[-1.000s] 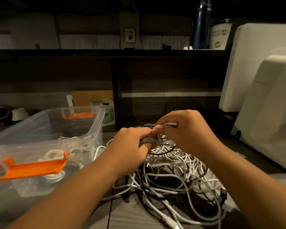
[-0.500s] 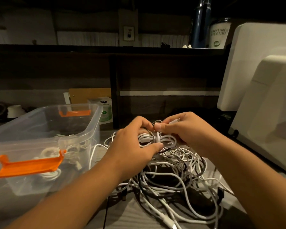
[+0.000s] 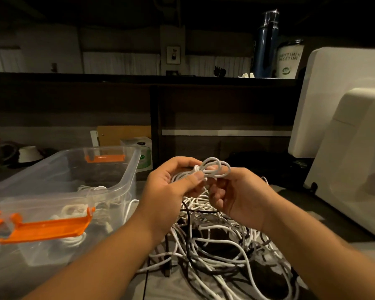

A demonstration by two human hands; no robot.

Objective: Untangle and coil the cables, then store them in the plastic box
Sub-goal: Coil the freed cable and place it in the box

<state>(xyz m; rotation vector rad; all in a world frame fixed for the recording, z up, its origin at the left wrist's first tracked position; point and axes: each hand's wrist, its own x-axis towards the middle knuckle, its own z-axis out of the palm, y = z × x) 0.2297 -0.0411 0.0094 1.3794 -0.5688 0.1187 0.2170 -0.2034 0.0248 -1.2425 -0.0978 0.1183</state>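
A tangled heap of white and black cables (image 3: 217, 241) lies on the table in front of me. Above it, both hands hold a small coil of white cable (image 3: 212, 168). My left hand (image 3: 167, 191) pinches the coil between thumb and fingers. My right hand (image 3: 236, 195) has fingers hooked through the coil's loops, palm turned up. The clear plastic box (image 3: 126, 169) with orange latches stands to the left and holds several coiled white cables (image 3: 78, 213).
A large white appliance (image 3: 344, 131) fills the right side. A dark shelf unit (image 3: 204, 109) stands behind the cables. A small white-green carton (image 3: 143, 152) sits behind the box, and bowls (image 3: 28, 153) at far left.
Both hands have lifted a small white coil clear of the heap and turned palms upward; before, they were curled down over the tangle.
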